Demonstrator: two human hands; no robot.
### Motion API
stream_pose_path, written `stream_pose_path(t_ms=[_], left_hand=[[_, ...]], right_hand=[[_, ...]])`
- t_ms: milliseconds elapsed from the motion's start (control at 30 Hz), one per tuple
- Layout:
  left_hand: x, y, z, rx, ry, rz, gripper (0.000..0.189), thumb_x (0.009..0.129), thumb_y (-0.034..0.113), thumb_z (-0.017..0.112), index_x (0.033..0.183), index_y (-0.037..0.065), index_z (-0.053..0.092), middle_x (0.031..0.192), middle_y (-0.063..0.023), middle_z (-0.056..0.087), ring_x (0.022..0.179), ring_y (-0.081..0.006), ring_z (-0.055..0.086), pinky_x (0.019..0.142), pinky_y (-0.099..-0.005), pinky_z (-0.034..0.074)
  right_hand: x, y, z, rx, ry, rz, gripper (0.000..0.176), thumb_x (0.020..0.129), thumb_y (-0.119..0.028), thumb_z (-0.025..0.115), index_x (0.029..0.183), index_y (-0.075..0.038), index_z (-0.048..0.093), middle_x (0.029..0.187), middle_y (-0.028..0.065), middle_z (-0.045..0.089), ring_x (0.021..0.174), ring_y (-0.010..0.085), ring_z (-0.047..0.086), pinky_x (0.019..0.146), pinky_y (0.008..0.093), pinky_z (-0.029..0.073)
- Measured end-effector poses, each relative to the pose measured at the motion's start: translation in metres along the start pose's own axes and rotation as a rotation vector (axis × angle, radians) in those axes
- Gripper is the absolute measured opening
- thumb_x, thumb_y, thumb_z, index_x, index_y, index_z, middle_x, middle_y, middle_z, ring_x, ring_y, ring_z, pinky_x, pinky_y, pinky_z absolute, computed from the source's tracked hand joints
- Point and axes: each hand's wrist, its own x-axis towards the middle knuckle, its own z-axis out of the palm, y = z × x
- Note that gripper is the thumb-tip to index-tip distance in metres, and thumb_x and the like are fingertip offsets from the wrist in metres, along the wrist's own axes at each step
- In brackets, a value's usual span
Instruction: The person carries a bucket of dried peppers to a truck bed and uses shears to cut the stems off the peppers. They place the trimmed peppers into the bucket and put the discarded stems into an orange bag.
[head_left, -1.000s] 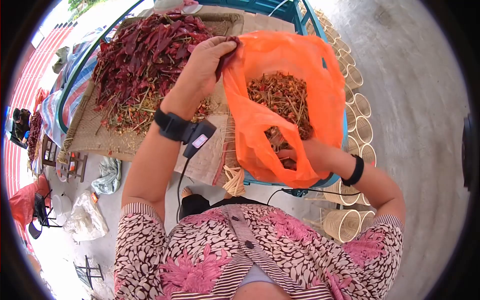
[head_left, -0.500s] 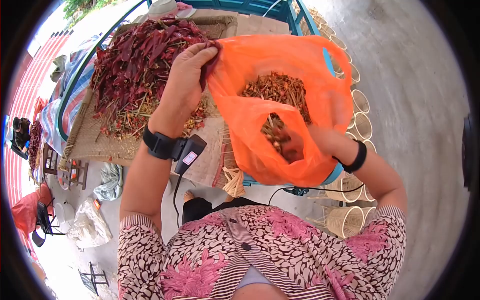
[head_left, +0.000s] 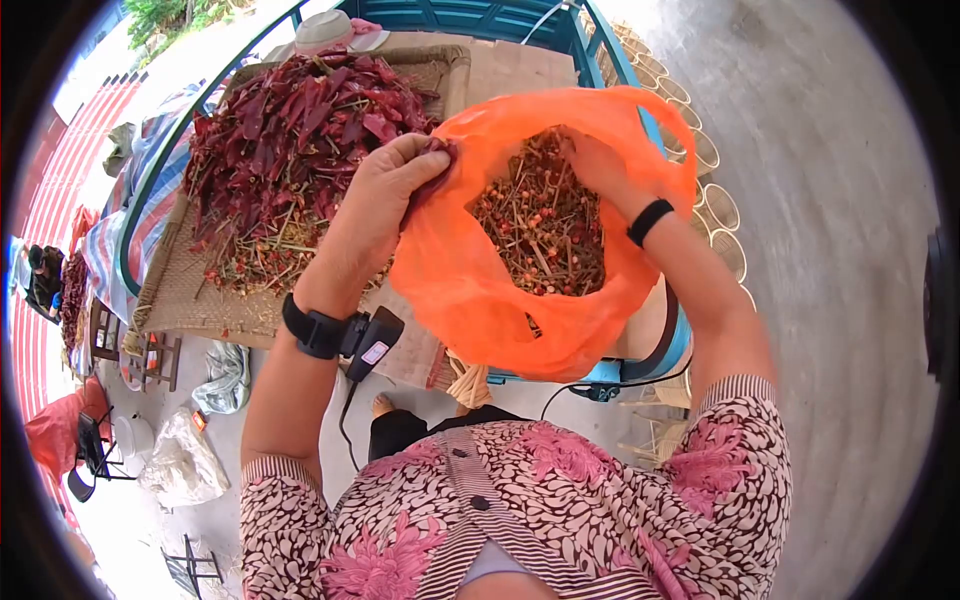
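Observation:
My left hand (head_left: 395, 180) is closed on a dark red dried pepper (head_left: 428, 184) at the left rim of an orange plastic bag (head_left: 470, 310). Inside the bag's wide mouth lies a mass of dry stems with small reddish bits (head_left: 545, 235). My right hand (head_left: 592, 165) reaches into the back of the bag, at the top edge of the stems; its fingertips are blurred among them, and what they hold, if anything, is hidden. To the left, a pile of dark red dried peppers (head_left: 300, 125) covers a woven tray (head_left: 210, 305).
A teal metal frame (head_left: 610, 60) surrounds the work surface. A pale hat (head_left: 325, 32) sits behind the peppers. Round wicker baskets (head_left: 728, 250) line the right side. On the floor at left are plastic bags (head_left: 185, 465) and a small stool (head_left: 190, 570); a person (head_left: 42, 280) is at far left.
My right hand has moved from the bag's lower front, up and back to the far side of the stems. The bag's mouth is wider, showing more stems. My left hand has moved slightly down.

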Motion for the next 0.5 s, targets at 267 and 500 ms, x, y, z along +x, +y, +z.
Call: stream_pose_path(t_ms=[267,500], left_hand=[[-0.014,0.007,0.006,0.313,0.002,-0.019,0.011,0.092,0.013,0.058,0.098,0.004,0.061,0.087,0.0049,0.060,0.075,-0.0014,0.053,0.069,-0.0172,0.044],[-0.005,-0.016,0.004,0.909,0.075,0.407,0.009,0.087,0.009,0.060,0.094,0.004,0.062,0.102,-0.0055,0.061,0.095,-0.0117,0.055,0.081,-0.0241,0.044]], right_hand=[[-0.078,-0.063,-0.091,-0.081,-0.972,0.079,0.026,0.095,-0.024,0.044,0.110,-0.006,0.054,0.107,0.0122,0.062,0.104,0.0358,0.056,0.085,0.0453,0.048],[-0.112,0.001,-0.108,-0.313,-0.925,-0.170,0.031,0.092,-0.027,0.049,0.112,-0.006,0.056,0.116,0.0106,0.060,0.109,0.0262,0.057,0.084,0.0388,0.049]])
